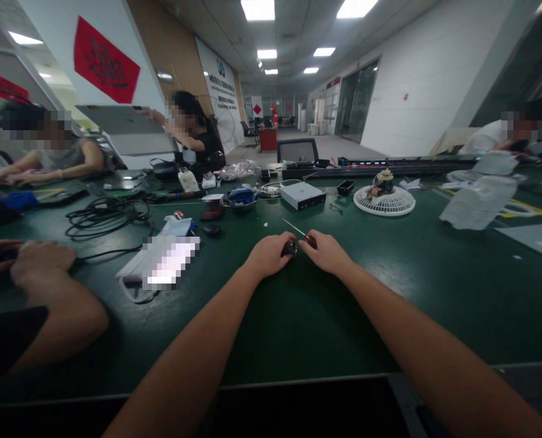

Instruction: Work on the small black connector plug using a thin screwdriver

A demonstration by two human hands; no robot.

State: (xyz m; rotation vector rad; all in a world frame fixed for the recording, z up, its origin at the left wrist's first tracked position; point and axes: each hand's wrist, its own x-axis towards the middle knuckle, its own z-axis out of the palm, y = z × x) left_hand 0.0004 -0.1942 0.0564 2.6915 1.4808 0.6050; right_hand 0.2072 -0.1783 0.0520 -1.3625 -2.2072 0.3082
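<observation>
Over the middle of the green table [307, 328], my left hand [269, 254] is closed around a small dark, roundish part [289, 248]. Its exact kind is too small to make out. Just to the right, my right hand [328, 250] grips the red handle of a screwdriver [294, 226]. The thin metal shaft points up and to the left, away from me and past the dark part. My two hands are close together, with a narrow gap between them.
Beyond my hands stand a silver-grey box [302, 194], a small black tray [346, 187] and a white fan grille [384, 202]. To the left lie a black mouse [212, 230], coiled cables [104, 218] and a co-worker's arm [61, 298]. Clear plastic packaging [480, 201] stands right.
</observation>
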